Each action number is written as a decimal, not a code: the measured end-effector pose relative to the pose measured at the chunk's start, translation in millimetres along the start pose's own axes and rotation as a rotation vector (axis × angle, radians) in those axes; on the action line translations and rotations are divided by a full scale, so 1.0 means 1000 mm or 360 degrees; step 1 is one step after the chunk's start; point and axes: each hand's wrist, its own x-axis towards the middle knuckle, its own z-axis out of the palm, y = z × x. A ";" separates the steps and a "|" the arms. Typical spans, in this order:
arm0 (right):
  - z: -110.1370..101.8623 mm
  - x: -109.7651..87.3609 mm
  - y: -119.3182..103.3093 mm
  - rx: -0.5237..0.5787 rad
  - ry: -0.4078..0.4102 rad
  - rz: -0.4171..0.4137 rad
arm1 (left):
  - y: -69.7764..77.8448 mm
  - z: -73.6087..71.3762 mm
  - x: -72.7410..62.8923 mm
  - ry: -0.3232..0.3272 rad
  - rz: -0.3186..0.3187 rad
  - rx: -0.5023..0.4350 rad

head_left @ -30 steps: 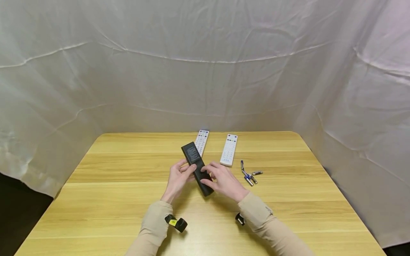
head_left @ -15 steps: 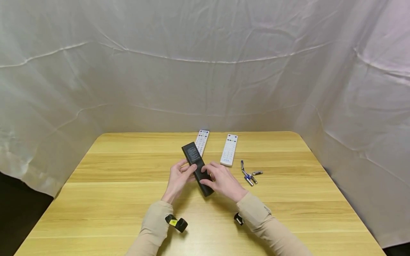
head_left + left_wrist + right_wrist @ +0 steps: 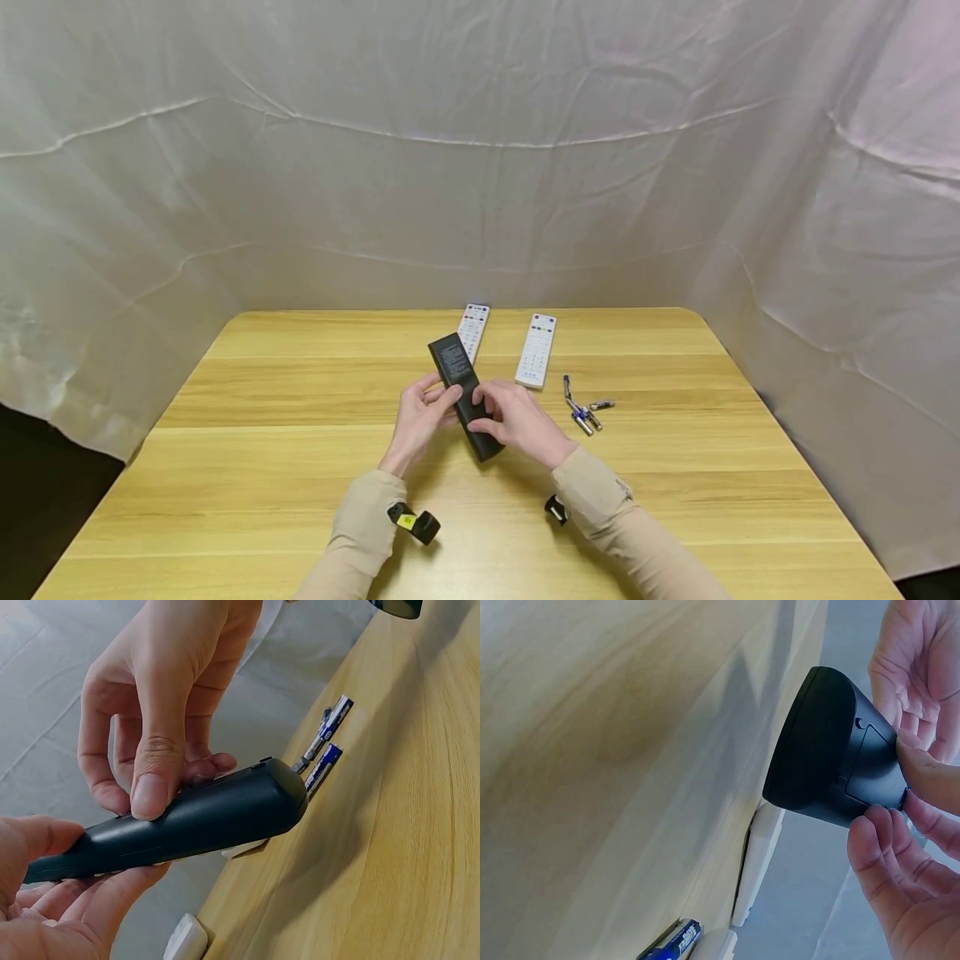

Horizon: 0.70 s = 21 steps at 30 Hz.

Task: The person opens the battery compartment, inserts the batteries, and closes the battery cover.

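A black remote control (image 3: 465, 412) is held at a slant above the table, its labelled back turned up. My left hand (image 3: 417, 417) grips it from the left, thumb on the back and fingers underneath. From the other side my right hand (image 3: 521, 421) holds its lower half between thumb and curled fingers. The right wrist view shows the outlined battery cover (image 3: 870, 776) sitting in the remote's back, with fingertips right at its edge. In the left wrist view, the remote's rounded end (image 3: 285, 799) points toward the batteries (image 3: 326, 735).
Two white remote controls lie farther back, one (image 3: 536, 350) at the right and one (image 3: 474, 329) partly hidden behind the black remote. Several loose batteries (image 3: 582, 417) are scattered right of my right hand on the wooden table (image 3: 262, 467). Pale cloth (image 3: 480, 208) hangs around it.
The black remote has shifted very slightly to the right. My right wrist has moved a little left, while both hands keep their hold.
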 end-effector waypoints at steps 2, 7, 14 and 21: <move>-0.001 0.001 0.000 0.0015 -0.0013 0.0007 | 0.000 0.000 0.000 -0.0005 0.0004 -0.0001; -0.002 0.004 0.001 0.0023 -0.0036 0.0016 | 0.000 0.001 0.000 -0.0004 0.0011 0.0002; -0.003 0.004 0.002 0.0066 -0.0048 0.0032 | 0.000 0.002 0.000 -0.0006 0.0005 0.0034; -0.002 0.004 0.003 0.0077 -0.0039 0.0037 | 0.000 0.002 0.000 -0.0008 0.0012 0.0041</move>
